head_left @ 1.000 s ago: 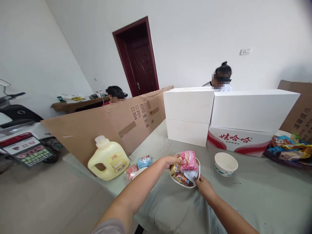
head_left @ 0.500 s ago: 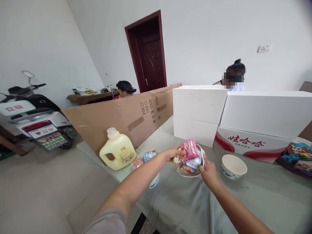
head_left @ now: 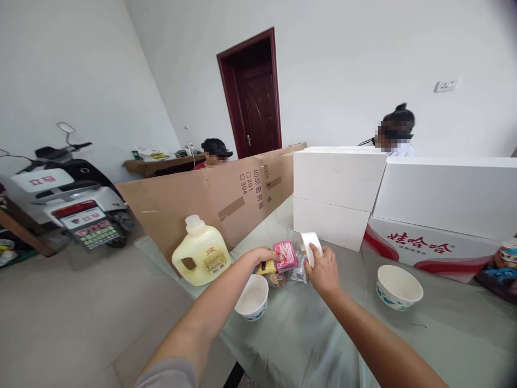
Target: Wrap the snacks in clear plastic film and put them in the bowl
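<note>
At centre frame, your right hand (head_left: 324, 269) pinches the now-tipped white container (head_left: 309, 242); your left hand (head_left: 266, 255) touches the pink packet (head_left: 286, 254), grip unclear. Unloading appears advanced.

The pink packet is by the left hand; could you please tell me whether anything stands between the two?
Nothing visible does: the left hand appears to touch the pink packet at its left edge. The tipped white container in the right hand is on the packet's other side.
</note>
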Available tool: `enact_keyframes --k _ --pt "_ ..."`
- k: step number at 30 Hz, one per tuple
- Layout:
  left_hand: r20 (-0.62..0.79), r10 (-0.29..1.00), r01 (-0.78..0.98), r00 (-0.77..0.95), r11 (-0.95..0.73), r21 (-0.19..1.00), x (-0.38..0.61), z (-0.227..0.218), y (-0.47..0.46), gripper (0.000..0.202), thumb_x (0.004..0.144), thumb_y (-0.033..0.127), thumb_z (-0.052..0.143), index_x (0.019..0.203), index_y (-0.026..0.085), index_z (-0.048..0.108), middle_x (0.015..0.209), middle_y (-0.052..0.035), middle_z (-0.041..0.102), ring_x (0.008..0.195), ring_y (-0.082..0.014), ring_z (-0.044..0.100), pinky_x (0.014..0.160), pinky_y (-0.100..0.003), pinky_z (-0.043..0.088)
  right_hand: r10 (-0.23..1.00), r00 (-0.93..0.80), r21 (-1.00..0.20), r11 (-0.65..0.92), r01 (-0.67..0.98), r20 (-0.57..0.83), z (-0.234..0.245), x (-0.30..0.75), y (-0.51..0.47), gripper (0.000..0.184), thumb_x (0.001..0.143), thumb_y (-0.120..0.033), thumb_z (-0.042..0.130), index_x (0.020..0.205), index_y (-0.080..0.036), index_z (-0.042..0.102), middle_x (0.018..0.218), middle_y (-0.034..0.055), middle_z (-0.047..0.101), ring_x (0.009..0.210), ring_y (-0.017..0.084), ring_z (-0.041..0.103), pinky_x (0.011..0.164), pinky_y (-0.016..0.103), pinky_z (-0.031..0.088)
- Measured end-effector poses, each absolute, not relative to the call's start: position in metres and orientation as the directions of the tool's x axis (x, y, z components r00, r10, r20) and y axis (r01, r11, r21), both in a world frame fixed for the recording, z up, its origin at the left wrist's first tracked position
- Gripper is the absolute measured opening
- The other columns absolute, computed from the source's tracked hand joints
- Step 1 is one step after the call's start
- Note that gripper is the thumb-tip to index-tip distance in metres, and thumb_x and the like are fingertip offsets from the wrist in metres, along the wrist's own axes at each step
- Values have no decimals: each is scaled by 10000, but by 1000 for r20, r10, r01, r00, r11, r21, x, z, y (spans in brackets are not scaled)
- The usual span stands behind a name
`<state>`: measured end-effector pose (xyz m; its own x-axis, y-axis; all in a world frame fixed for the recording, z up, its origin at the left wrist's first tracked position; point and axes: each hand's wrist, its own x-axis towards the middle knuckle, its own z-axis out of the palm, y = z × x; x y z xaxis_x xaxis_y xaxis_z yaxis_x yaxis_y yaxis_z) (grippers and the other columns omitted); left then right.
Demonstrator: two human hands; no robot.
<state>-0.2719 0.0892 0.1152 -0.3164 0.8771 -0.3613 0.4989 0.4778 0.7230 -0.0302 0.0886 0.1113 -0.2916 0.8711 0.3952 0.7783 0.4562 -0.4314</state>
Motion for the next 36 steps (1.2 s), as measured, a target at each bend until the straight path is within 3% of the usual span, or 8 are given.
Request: enact_keyframes --k 3,6,11,15,19,23,28,36 --pt "-299 881 672 -366 473 570 -265 114 95 728 415 450 875 1030 153 625 1197 -197 631 1142 -425 566 866 -443 487 923 -149 -571 340 747 356 101 3 100 516 856 -406 519 1337 -221 493 1197 135 473 1141 292 441 968 391 373" --pt "-195 912 809 -362 411 421 -252 111 97 915 464 481 832 1280 226 504 1470 -168 391 1366 -429 306 1018 -479 358 975 33 -741 144 656 218 84 49 112 562 848 -459 489 1343 -194 468 1224 141 506 1171 289 458 981 375 376" --pt "-144 950 927 -278 304 220 -226 117 91 818 671 558 688 1374 231 428 1467 -201 379 1344 -473 299 1040 -611 240 988 151 -800 -67 596 29 58 111 122 587 856 -504 433 1273 -97 506 1089 149 621 1045 268 575 879 337 444" --pt "-68 993 983 -98 107 147 -191 131 87 699 849 441 545 1452 161 328 1572 -197 139 1432 -438 59 1098 -622 54 990 137 -821 -107 561 -35 50 127 124 578 851 -514 458 1255 -108 527 1110 142 637 1042 251 592 874 322 440" --pt "-183 957 964 225 -191 185 -144 122 87 717 766 537 651 1411 349 400 1585 -27 200 1443 -338 160 1132 -486 185 982 162 -835 -168 524 -96 47 141 130 583 840 -520 473 1249 -111 544 1111 152 647 1030 265 605 876 348 442" --pt "-275 909 942 312 -260 210 -115 84 87 1042 536 500 833 1441 284 364 1589 -121 141 1430 -435 114 1109 -580 185 966 206 -853 -240 463 -160 37 170 135 563 848 -484 456 1239 -91 554 1131 174 645 1033 274 609 854 357 468" --pt "-159 950 942 268 -224 250 -112 52 74 626 785 243 624 1380 172 443 1575 -150 183 1455 -361 74 1153 -530 119 948 197 -878 -307 368 -249 17 200 125 573 862 -498 417 1256 -98 535 1125 181 648 839 251 656 644 342 530" --pt "62 998 815 27 -58 577 -108 70 76 348 914 229 408 1231 193 547 1325 -105 549 1258 -246 478 1084 -372 330 947 167 -873 -320 369 -276 11 191 126 575 907 -576 312 1134 -137 606 1015 138 686 771 200 664 586 275 521"
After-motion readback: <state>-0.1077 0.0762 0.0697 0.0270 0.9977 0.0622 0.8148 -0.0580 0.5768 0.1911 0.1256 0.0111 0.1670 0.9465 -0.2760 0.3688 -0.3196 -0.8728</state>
